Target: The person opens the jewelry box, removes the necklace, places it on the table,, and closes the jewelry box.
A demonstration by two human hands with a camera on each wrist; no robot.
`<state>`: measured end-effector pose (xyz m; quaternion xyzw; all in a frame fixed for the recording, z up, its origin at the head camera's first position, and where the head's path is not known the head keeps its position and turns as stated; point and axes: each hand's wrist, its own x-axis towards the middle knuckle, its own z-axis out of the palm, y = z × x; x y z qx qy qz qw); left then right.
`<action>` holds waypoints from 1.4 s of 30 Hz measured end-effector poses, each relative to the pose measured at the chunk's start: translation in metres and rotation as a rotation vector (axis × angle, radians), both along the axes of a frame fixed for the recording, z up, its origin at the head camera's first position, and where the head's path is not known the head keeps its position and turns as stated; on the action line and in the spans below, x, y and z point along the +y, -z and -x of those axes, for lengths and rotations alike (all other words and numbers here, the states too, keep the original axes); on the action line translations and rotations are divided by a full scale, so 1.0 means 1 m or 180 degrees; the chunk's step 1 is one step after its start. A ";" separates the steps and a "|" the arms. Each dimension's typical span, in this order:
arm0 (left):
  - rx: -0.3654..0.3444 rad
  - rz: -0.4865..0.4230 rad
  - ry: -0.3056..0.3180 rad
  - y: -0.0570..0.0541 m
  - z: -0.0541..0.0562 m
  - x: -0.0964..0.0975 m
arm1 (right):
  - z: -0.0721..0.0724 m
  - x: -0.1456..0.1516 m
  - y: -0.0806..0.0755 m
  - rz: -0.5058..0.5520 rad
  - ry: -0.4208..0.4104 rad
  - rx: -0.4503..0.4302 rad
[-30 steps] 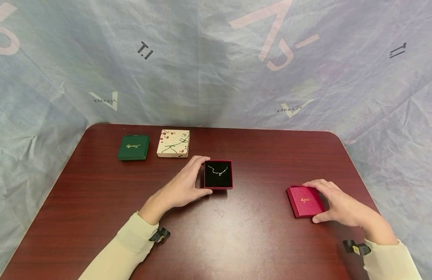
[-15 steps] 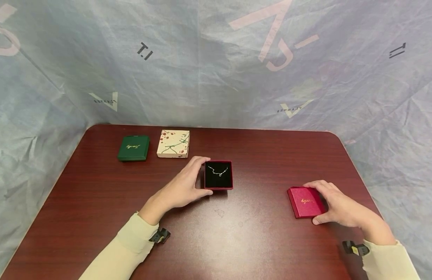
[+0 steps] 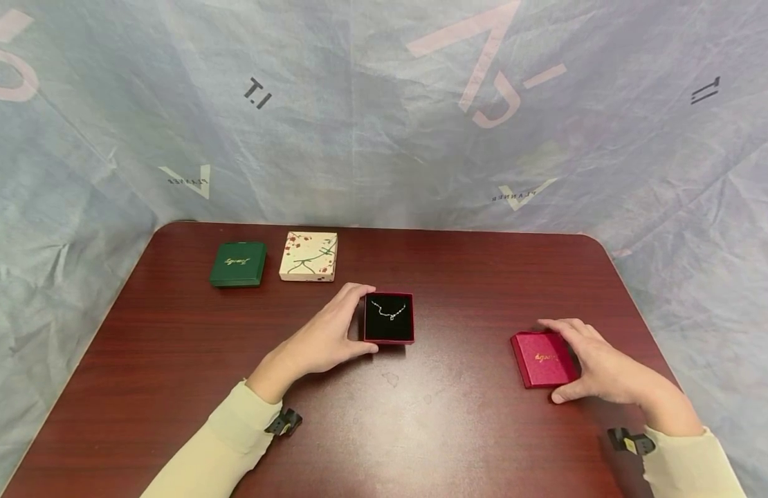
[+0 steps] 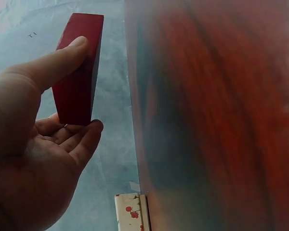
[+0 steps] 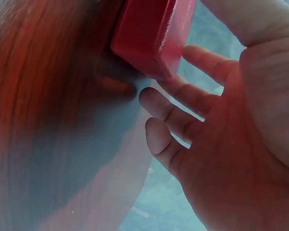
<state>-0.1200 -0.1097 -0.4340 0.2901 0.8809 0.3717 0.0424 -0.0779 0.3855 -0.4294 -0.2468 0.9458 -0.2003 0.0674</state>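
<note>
My left hand (image 3: 326, 333) grips a red jewelry box base (image 3: 389, 343), thumb on the near side and fingers on the far side. A silver chain with a small pendant (image 3: 391, 317) lies on the black padding inside. In the left wrist view, the thumb presses the box's red side wall (image 4: 74, 89). On the right, a red box lid (image 3: 544, 360) with gold lettering lies lettered face up on the table. My right hand (image 3: 608, 366) is spread around its right end, thumb and fingertips just off its edges. The right wrist view shows relaxed fingers (image 5: 176, 115) beside the lid's corner.
A green jewelry box (image 3: 238, 264) and a cream box with a floral print (image 3: 308, 256) stand closed at the back left of the dark red wooden table (image 3: 459, 277). Grey printed cloth (image 3: 384, 124) hangs behind the table and along both sides.
My left hand has brought the box base slightly nearer to me. My right thumb and fingers have spread a little away from the lid, which stays in place.
</note>
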 end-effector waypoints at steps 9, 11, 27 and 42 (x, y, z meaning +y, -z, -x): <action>-0.0079 0.0055 0.0051 0.005 -0.006 0.004 | 0.004 -0.015 -0.012 0.0016 0.0054 0.0124; -0.0088 0.0083 0.0050 0.006 -0.007 0.004 | 0.006 -0.021 -0.016 0.0038 0.0088 0.0135; -0.0108 0.0284 0.0136 0.012 -0.010 0.010 | 0.021 -0.072 -0.031 0.0116 -0.0107 0.0050; 0.0058 0.0617 0.0028 0.012 -0.012 0.011 | 0.037 -0.145 -0.027 0.0427 -0.0182 0.0325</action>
